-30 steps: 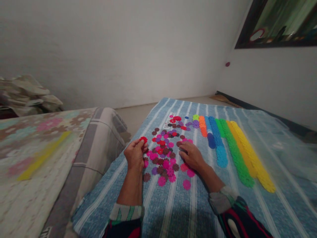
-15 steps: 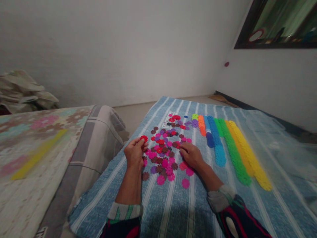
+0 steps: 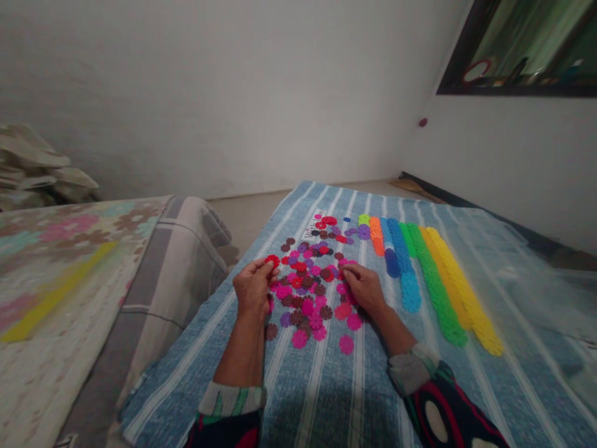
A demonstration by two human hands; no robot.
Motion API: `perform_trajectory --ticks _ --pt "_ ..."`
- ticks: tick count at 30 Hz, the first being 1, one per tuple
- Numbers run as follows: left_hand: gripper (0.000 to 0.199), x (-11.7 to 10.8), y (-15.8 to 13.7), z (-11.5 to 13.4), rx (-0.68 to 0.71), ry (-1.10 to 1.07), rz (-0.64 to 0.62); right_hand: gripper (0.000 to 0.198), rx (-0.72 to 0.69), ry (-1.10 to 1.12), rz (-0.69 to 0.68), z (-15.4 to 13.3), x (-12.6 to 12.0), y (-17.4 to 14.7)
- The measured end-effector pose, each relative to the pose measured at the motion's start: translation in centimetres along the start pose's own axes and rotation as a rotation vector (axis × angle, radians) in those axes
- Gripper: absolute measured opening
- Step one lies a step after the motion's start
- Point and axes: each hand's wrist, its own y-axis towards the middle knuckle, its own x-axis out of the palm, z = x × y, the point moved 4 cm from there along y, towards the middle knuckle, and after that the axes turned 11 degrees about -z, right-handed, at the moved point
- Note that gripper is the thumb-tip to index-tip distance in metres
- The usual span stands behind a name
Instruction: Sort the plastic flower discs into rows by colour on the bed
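My left hand (image 3: 254,286) is closed in a pinch on a red flower-shaped disc (image 3: 272,261), held at the left side of a loose pile. My right hand (image 3: 366,286) is at the pile's right edge with thumb and fingers together beside pink discs; whether one is between the fingertips is hidden. Between the hands, scattered flower-shaped discs (image 3: 308,307) in pink, brown, purple, red and black lie on a blue striped cloth (image 3: 289,398). A brown and red pair (image 3: 330,274) lies just left of my right fingertips.
Right of the pile, overlapping discs form rows by colour: orange (image 3: 376,236), blue (image 3: 410,289), green (image 3: 436,298) and yellow (image 3: 471,298). Clear plastic (image 3: 550,298) lies farther right. At left stands a surface with a floral cover (image 3: 69,249) and a yellow strip (image 3: 60,292).
My right hand has shifted slightly right, away from the brown and red discs, toward pink ones. My left hand keeps the red disc in nearly the same place. The view has turned slightly.
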Motion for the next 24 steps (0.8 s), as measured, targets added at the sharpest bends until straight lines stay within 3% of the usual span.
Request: perform_trajectory --ticks 6,12,18,21,24 --pt "0.024 0.2 0.0 -0.1 -0.018 0.003 -0.030 0.024 0.011 0.038 0.007 0.0 0.0 -0.1" --pt "0.028 0.1 0.0 -0.4 -0.029 -0.003 -0.047 0.023 -0.202 -0.314 -0.217 -2.4 2.4 1.3" --pt "0.026 0.2 -0.1 -0.3 -0.042 0.027 -0.052 0.048 -0.162 -0.615 -0.344 -3.7 5.5 4.7" --pt "0.028 0.2 -0.2 -0.2 -0.050 0.033 -0.057 0.042 -0.159 -0.683 -0.407 -4.3 7.0 4.1" --pt "0.030 0.3 -0.4 -0.1 -0.051 0.036 -0.068 0.040 -0.242 -0.693 -0.452 -5.1 8.1 2.0"
